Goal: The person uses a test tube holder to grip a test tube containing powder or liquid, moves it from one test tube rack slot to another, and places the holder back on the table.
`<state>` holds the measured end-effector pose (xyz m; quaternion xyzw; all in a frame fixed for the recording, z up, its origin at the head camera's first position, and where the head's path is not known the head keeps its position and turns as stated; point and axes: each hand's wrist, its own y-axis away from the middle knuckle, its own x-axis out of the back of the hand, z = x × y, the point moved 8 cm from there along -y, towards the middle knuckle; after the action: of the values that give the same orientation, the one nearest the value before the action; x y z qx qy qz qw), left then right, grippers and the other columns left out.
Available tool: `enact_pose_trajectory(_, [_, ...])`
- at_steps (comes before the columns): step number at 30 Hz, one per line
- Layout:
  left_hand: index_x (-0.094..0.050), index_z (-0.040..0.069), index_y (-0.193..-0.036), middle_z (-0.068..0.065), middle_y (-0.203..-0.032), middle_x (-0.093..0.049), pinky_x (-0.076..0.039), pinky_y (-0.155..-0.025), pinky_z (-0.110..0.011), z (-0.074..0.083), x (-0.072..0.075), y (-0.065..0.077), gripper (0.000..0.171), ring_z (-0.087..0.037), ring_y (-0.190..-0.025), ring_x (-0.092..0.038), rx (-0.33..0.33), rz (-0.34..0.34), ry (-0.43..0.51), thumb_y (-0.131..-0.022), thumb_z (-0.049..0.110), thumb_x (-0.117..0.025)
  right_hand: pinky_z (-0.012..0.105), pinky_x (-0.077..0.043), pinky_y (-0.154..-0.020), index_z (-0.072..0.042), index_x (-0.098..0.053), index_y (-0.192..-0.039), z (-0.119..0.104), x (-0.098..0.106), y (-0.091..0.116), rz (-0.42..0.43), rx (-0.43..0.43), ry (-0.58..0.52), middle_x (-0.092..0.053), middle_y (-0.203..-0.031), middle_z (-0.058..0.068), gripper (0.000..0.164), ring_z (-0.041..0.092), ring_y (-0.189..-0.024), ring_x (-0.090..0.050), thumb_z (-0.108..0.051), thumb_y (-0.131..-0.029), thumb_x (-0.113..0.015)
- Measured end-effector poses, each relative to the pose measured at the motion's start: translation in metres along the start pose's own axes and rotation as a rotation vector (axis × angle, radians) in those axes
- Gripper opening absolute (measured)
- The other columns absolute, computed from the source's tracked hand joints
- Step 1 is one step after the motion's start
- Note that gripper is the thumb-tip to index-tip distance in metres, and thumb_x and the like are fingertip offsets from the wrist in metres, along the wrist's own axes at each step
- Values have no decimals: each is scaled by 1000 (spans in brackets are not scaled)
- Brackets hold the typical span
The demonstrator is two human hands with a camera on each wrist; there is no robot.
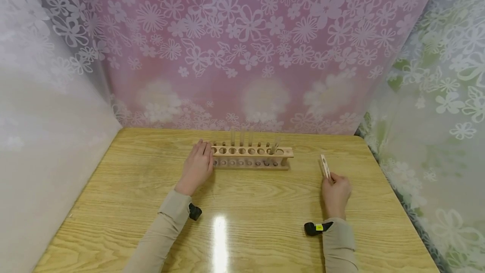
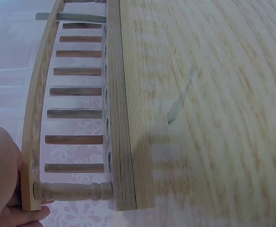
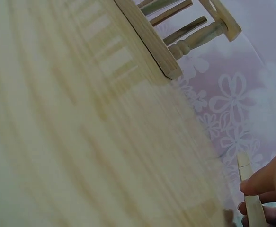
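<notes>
A wooden test tube rack [image 1: 251, 151] stands toward the back of the table. My left hand [image 1: 198, 161] grips its left end; in the left wrist view the fingers [image 2: 29, 216] wrap the end of the top board [image 2: 32, 142]. Three clear test tubes [image 1: 241, 137] stand upright over pegs along the rack's back. Another test tube [image 1: 274, 145] leans in a hole near the right end. Off to the right, my right hand [image 1: 336, 193] pinches a wooden test tube clamp [image 1: 325, 167], apart from the rack. The clamp [image 3: 253, 208] shows partly behind the fingers in the right wrist view.
The wood-grain table [image 1: 261, 205] runs back to a pink flowered curtain [image 1: 242, 54]. Pale flowered sheets hang at the left and right [image 1: 435, 138]. Bare wooden pegs [image 2: 76, 140] line the rack. A black camera strap is on each wrist.
</notes>
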<state>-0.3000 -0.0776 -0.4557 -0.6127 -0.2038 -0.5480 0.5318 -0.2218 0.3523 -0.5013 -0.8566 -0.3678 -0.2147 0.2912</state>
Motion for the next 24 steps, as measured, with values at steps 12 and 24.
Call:
enact_pose_trajectory(12, [-55, -12, -133, -29, -131, -56, -36, -112, -51, 1, -1, 1, 38, -43, -134, -45, -4, -9, 8, -102, 11, -52, 57, -41, -85, 14, -70, -109, 15, -11, 3, -16, -24, 5, -57, -100, 30, 26, 48, -96, -53, -1, -88, -65])
enact_pose_trajectory(24, [-55, -13, -133, -30, -131, -56, -36, -112, -52, -1, -3, -2, 39, -44, -133, -44, -10, -13, 9, -102, 11, -51, 56, -41, -85, 11, -71, -109, 12, -12, 3, -18, -3, 45, -56, -101, 29, 27, 47, -98, -51, -1, -87, -63])
